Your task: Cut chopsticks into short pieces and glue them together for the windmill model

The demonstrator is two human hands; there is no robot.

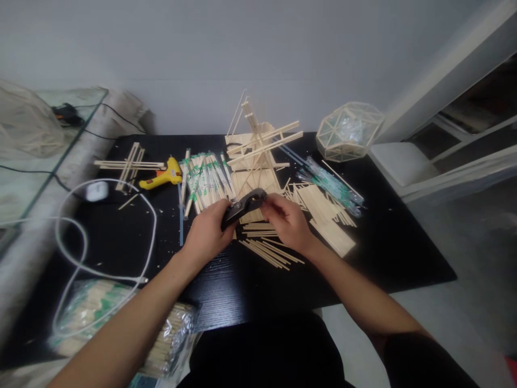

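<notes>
Head view: left hand [210,227] wrapped around one black tool [244,206], right hand [288,223] pinched at its far end, hold unclear.
The tool's long axis slants from left hand to right; beyond it, one stick structure [264,147]; leftward, one yellow glue gun [173,171]; rightward, one polyhedral frame [349,132].

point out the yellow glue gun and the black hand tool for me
Yellow glue gun [168,174], head view: where grip meets body.
Black hand tool [243,205], head view: middle of its length.
</notes>
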